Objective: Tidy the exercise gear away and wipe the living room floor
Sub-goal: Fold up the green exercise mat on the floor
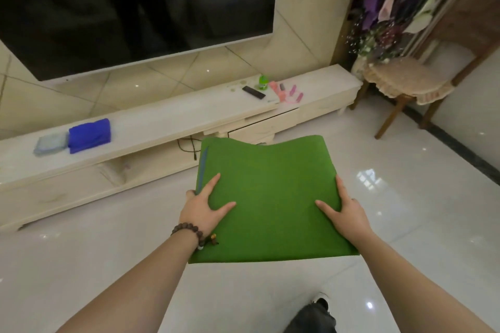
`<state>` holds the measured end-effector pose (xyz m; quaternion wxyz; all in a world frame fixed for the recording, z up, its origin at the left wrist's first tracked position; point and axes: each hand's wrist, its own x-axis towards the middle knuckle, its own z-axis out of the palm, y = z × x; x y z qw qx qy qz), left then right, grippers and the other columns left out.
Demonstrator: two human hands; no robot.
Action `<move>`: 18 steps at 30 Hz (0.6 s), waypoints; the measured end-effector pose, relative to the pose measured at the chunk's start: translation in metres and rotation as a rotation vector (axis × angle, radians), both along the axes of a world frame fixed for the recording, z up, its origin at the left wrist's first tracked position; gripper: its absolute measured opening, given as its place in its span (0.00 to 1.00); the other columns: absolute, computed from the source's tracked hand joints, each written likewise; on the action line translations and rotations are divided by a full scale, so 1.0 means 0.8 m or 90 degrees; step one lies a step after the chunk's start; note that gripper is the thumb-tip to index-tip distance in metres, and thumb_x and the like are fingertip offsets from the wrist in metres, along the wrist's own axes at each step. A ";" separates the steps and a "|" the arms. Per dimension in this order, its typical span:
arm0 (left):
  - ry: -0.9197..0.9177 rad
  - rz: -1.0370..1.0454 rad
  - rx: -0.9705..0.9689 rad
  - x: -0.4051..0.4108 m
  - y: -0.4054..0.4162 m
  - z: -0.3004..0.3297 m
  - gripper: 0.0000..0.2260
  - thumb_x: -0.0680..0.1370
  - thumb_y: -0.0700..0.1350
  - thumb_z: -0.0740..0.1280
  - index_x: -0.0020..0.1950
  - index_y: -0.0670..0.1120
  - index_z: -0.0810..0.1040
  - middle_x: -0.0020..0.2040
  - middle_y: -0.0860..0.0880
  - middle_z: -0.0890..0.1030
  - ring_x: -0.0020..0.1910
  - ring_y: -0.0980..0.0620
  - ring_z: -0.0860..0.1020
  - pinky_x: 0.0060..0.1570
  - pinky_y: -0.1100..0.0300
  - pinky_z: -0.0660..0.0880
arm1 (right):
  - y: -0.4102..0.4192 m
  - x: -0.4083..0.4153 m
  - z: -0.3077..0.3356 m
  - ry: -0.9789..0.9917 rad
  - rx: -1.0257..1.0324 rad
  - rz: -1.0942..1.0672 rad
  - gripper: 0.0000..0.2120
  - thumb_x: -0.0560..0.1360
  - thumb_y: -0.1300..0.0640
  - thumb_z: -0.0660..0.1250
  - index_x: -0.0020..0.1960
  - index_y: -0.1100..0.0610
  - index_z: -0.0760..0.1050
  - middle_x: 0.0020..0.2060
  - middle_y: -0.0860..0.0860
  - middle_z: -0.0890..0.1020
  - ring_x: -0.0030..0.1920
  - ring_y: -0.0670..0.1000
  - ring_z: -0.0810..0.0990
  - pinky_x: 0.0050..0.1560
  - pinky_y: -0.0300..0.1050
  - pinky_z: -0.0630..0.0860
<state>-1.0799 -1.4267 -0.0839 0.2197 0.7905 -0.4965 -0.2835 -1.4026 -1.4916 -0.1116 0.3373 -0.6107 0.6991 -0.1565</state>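
Both hands, left hand [203,207] and right hand [343,210], grip the green mat [270,197] by its side edges; mat extends forward toward counter [162,116].

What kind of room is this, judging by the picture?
Most likely a home living room: a large wall-mounted television hangs above a long low cream TV cabinet, with a glossy tiled floor and a cushioned wooden chair.

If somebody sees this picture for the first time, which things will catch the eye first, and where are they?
First the bright green mat in the centre, held above the glossy floor by the left hand and right hand at its two sides. Next the big dark television on the wall at upper left, and the blue folded cloth on the long pale cabinet below it.
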 end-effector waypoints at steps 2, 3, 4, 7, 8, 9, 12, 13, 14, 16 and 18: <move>0.005 -0.002 0.006 -0.058 -0.046 -0.002 0.35 0.70 0.63 0.70 0.73 0.69 0.57 0.56 0.47 0.66 0.45 0.47 0.77 0.56 0.58 0.74 | -0.045 -0.057 -0.001 0.000 0.003 -0.008 0.42 0.70 0.34 0.65 0.74 0.34 0.43 0.54 0.56 0.75 0.47 0.55 0.76 0.49 0.49 0.75; 0.010 -0.003 0.008 -0.087 -0.067 -0.002 0.35 0.70 0.63 0.70 0.73 0.69 0.57 0.56 0.46 0.66 0.44 0.48 0.76 0.54 0.59 0.73 | -0.067 -0.086 0.000 0.004 0.004 -0.009 0.42 0.70 0.34 0.65 0.74 0.34 0.43 0.54 0.56 0.76 0.47 0.55 0.76 0.48 0.48 0.75; 0.013 -0.004 0.010 -0.116 -0.085 -0.002 0.35 0.70 0.63 0.70 0.73 0.69 0.57 0.57 0.46 0.66 0.43 0.49 0.76 0.51 0.60 0.73 | -0.087 -0.114 0.002 0.011 0.010 -0.010 0.41 0.70 0.34 0.65 0.74 0.35 0.44 0.55 0.56 0.76 0.48 0.55 0.76 0.48 0.48 0.74; 0.019 -0.006 0.006 -0.191 -0.136 -0.001 0.35 0.71 0.62 0.70 0.73 0.68 0.57 0.58 0.45 0.66 0.42 0.51 0.74 0.49 0.62 0.72 | -0.139 -0.187 0.011 0.022 0.018 -0.016 0.41 0.71 0.35 0.66 0.75 0.35 0.45 0.57 0.56 0.75 0.49 0.55 0.74 0.49 0.49 0.73; 0.024 -0.006 0.008 -0.212 -0.151 -0.001 0.35 0.71 0.62 0.70 0.74 0.68 0.57 0.59 0.45 0.66 0.43 0.51 0.74 0.49 0.62 0.71 | -0.154 -0.208 0.013 0.024 0.019 -0.018 0.41 0.71 0.35 0.65 0.75 0.35 0.45 0.57 0.56 0.75 0.49 0.55 0.74 0.49 0.49 0.73; 0.030 -0.006 0.009 -0.228 -0.164 -0.002 0.35 0.71 0.62 0.70 0.74 0.68 0.57 0.59 0.45 0.66 0.43 0.50 0.74 0.49 0.62 0.72 | -0.167 -0.226 0.015 0.025 0.020 -0.017 0.41 0.71 0.35 0.65 0.74 0.35 0.44 0.57 0.56 0.75 0.49 0.54 0.74 0.49 0.49 0.73; 0.049 -0.011 0.010 -0.271 -0.207 -0.004 0.34 0.72 0.62 0.69 0.74 0.68 0.56 0.59 0.44 0.66 0.44 0.50 0.74 0.50 0.61 0.73 | -0.207 -0.270 0.016 0.027 0.020 -0.014 0.41 0.71 0.35 0.65 0.75 0.35 0.44 0.57 0.55 0.74 0.48 0.53 0.72 0.49 0.48 0.72; 0.050 -0.012 0.010 -0.282 -0.222 -0.007 0.34 0.72 0.62 0.69 0.74 0.68 0.56 0.59 0.44 0.66 0.44 0.50 0.74 0.50 0.61 0.74 | -0.221 -0.281 0.016 0.026 0.020 -0.016 0.41 0.71 0.35 0.65 0.75 0.35 0.44 0.57 0.55 0.74 0.48 0.53 0.72 0.50 0.48 0.72; 0.050 -0.013 0.010 -0.292 -0.238 -0.009 0.34 0.72 0.62 0.69 0.74 0.68 0.56 0.60 0.44 0.66 0.44 0.50 0.75 0.50 0.60 0.74 | -0.235 -0.291 0.015 0.027 0.020 -0.019 0.41 0.71 0.35 0.65 0.75 0.35 0.44 0.57 0.55 0.74 0.47 0.52 0.72 0.50 0.48 0.72; 0.056 -0.010 0.014 -0.309 -0.271 -0.013 0.34 0.72 0.62 0.69 0.74 0.69 0.55 0.60 0.43 0.66 0.45 0.50 0.75 0.50 0.60 0.74 | -0.264 -0.310 0.013 0.032 0.025 -0.022 0.41 0.71 0.35 0.65 0.75 0.36 0.44 0.55 0.55 0.73 0.47 0.52 0.71 0.50 0.47 0.71; 0.063 -0.010 0.018 -0.325 -0.306 -0.018 0.35 0.72 0.62 0.69 0.74 0.68 0.55 0.60 0.43 0.66 0.45 0.50 0.74 0.50 0.60 0.74 | -0.296 -0.325 0.009 0.040 0.028 -0.024 0.41 0.71 0.35 0.64 0.75 0.36 0.44 0.54 0.55 0.73 0.47 0.52 0.71 0.50 0.47 0.72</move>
